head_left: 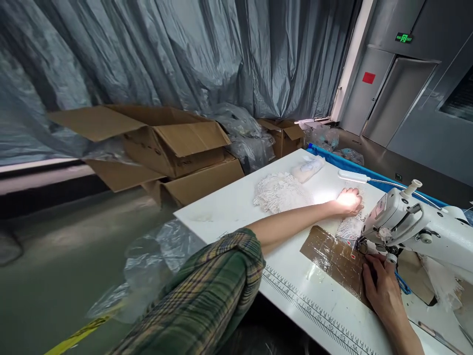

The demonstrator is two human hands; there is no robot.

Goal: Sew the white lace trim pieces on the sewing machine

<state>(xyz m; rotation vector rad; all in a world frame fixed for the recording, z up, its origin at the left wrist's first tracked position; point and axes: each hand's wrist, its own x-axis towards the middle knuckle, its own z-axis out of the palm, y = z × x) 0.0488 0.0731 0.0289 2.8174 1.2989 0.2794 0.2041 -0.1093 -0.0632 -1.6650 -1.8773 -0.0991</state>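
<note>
Under the bright lamp, my left hand (349, 201) reaches across the table, its fingers curled down onto a piece of white lace (350, 229). Glare washes out part of that hand. The lace runs from there towards the needle area of a white sewing machine (424, 229). My right hand (382, 288) lies beside the presser foot, thumb apart from the stretched fingers; some fingertips are hidden by the machine. Beneath its thumb side is a brown, tape-covered plate (334, 259). A heap of white lace pieces (283, 192) rests left of my left forearm.
A wrapped white bundle (308, 168) sits behind the heap. The lamp (353, 176) stretches over the table (221, 217). Blue-handled snips (403, 283) lie by the machine. Open cardboard boxes (192, 140) and clear plastic bags (162, 254) are on the floor at left.
</note>
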